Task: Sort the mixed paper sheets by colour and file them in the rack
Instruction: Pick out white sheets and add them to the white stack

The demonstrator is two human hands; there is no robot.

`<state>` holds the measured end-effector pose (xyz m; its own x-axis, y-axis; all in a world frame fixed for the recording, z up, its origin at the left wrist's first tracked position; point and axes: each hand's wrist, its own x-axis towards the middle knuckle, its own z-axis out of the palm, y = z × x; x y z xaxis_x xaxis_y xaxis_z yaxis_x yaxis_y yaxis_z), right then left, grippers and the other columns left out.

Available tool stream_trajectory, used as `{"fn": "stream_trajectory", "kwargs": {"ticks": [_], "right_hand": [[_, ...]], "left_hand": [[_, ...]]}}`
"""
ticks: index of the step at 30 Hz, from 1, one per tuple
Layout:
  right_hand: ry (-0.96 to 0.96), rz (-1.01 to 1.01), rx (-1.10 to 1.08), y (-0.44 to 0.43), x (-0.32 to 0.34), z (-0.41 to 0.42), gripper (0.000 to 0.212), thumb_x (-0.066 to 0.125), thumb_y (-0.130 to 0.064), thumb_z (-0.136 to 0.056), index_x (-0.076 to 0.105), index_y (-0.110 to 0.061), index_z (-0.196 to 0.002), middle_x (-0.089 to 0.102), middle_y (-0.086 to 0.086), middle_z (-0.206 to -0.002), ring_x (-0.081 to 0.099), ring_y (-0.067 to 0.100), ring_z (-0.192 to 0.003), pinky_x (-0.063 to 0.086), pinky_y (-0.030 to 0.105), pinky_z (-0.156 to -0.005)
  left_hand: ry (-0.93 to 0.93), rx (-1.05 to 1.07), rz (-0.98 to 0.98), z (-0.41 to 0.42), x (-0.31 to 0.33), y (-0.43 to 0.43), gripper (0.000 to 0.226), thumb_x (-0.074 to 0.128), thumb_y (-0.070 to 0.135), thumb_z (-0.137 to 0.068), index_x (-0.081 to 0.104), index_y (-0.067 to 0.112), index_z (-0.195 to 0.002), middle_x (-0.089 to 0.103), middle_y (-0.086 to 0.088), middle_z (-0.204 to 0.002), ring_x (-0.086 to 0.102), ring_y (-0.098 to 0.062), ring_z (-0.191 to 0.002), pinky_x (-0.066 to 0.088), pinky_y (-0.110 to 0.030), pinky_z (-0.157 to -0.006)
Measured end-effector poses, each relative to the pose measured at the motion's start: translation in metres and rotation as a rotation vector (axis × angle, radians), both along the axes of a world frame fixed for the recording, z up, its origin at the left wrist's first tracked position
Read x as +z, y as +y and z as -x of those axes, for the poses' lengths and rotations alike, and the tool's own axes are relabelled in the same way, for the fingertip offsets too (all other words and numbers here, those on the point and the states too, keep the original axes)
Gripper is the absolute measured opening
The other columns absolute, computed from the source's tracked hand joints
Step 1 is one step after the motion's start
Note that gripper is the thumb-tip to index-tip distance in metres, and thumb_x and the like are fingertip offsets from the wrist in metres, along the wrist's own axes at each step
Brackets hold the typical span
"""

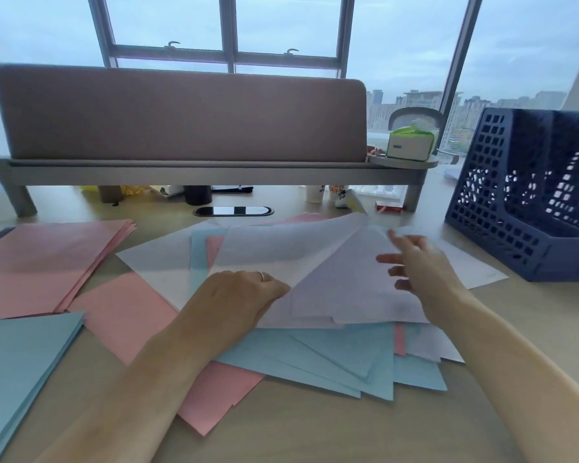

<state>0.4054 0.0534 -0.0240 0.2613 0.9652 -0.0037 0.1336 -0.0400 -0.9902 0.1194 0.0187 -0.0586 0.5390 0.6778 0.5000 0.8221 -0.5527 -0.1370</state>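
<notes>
A mixed heap of white, blue and pink sheets (318, 355) is spread over the middle of the desk. My left hand (238, 295) lies on the heap with its fingers tucked under a white sheet (281, 248), whose far edge is raised. My right hand (415, 265), blurred, has its fingers spread on another white sheet (348, 289) just to the right. A sorted pink stack (44, 262) lies at the left, and a sorted blue stack (17, 372) sits at the near left corner. The dark blue mesh rack (502, 215) stands at the right.
A grey shelf riser (214, 168) with a brown padded screen (181, 118) crosses the back of the desk. A tissue box (411, 145) stands on its right end. Cups and small items (328, 195) sit under the shelf, by a cable port (233, 211).
</notes>
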Motion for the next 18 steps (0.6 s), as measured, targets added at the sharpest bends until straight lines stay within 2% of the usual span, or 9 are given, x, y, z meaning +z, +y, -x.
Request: {"fn": "stream_trajectory", "kwargs": {"ticks": [2,4,6,8,11,13,15,16,18], "right_hand": [[0.196,0.008,-0.042,-0.006,0.005,-0.019,0.047,0.047,-0.050,-0.100,0.052,-0.010,-0.124,0.070,0.017,-0.103,0.068,0.031,-0.088,0.057,0.040,-0.075],[0.289,0.014,-0.061,-0.010,0.007,-0.033,0.052,0.046,-0.057,-0.098,0.051,-0.011,-0.122,0.066,0.017,-0.105,0.070,0.035,-0.090,0.058,0.045,-0.079],[0.145,0.023,-0.071,-0.012,0.003,-0.039,0.060,0.050,-0.063,-0.093,0.053,-0.013,-0.124,0.063,0.010,-0.109,0.066,0.025,-0.092,0.054,0.042,-0.078],[-0.108,0.014,-0.075,-0.014,-0.003,-0.040,0.062,0.060,-0.063,-0.088,0.054,-0.018,-0.130,0.061,0.002,-0.113,0.060,0.018,-0.094,0.047,0.034,-0.070],[-0.195,-0.019,-0.030,-0.016,-0.013,-0.046,0.062,0.081,-0.034,-0.081,0.052,-0.021,-0.134,0.061,0.001,-0.116,0.062,0.012,-0.090,0.049,0.027,-0.063],[-0.182,0.014,-0.003,-0.013,-0.020,-0.050,0.065,0.083,-0.010,-0.079,0.053,-0.021,-0.135,0.063,0.002,-0.120,0.065,0.014,-0.091,0.059,0.038,-0.073],[-0.201,0.029,0.001,-0.010,-0.025,-0.052,0.065,0.080,0.000,-0.078,0.053,-0.021,-0.134,0.065,0.003,-0.119,0.066,0.018,-0.095,0.059,0.046,-0.086],[-0.206,0.021,-0.005,-0.009,-0.027,-0.052,0.066,0.080,0.001,-0.078,0.053,-0.021,-0.134,0.065,0.002,-0.117,0.066,0.019,-0.096,0.059,0.046,-0.087],[-0.219,-0.006,-0.006,-0.007,-0.028,-0.052,0.066,0.079,0.000,-0.079,0.052,-0.021,-0.135,0.065,0.002,-0.116,0.067,0.020,-0.098,0.059,0.045,-0.088]], "left_hand": [[0.040,-0.042,-0.031,-0.005,-0.001,0.000,0.056,0.083,0.000,-0.067,0.075,0.030,-0.113,0.077,0.011,-0.100,0.071,-0.021,-0.061,0.054,-0.026,-0.050],[0.101,-0.060,-0.036,-0.013,-0.001,-0.002,0.065,0.086,-0.004,-0.054,0.076,0.029,-0.109,0.077,0.012,-0.102,0.068,-0.020,-0.055,0.050,-0.025,-0.048],[0.150,-0.043,-0.007,-0.025,0.000,-0.004,0.052,0.082,0.006,-0.068,0.074,0.032,-0.112,0.073,0.015,-0.116,0.069,-0.021,-0.065,0.053,-0.028,-0.058],[0.060,0.009,0.139,-0.034,0.005,-0.009,0.031,0.062,0.028,-0.093,0.068,0.035,-0.123,0.061,0.018,-0.135,0.069,-0.020,-0.094,0.053,-0.030,-0.082],[-0.399,0.128,0.489,-0.050,0.020,-0.010,0.036,0.053,0.044,-0.098,0.062,0.033,-0.131,0.060,0.019,-0.132,0.062,-0.005,-0.110,0.048,-0.030,-0.100],[-0.833,0.230,0.715,-0.060,0.033,0.002,0.031,0.062,0.040,-0.096,0.063,0.025,-0.123,0.065,0.009,-0.129,0.065,-0.013,-0.111,0.050,-0.033,-0.100],[-1.282,0.267,0.945,-0.067,0.041,0.016,0.019,0.070,0.026,-0.093,0.064,0.013,-0.106,0.071,-0.011,-0.121,0.072,-0.028,-0.098,0.059,-0.037,-0.088],[-1.423,0.254,1.028,-0.069,0.044,0.023,0.020,0.071,0.018,-0.092,0.065,0.004,-0.104,0.073,-0.016,-0.115,0.073,-0.028,-0.086,0.062,-0.035,-0.078],[-1.474,0.241,1.149,-0.075,0.046,0.029,0.027,0.071,0.013,-0.092,0.068,-0.005,-0.112,0.075,-0.015,-0.102,0.072,-0.025,-0.073,0.062,-0.031,-0.064]]}}
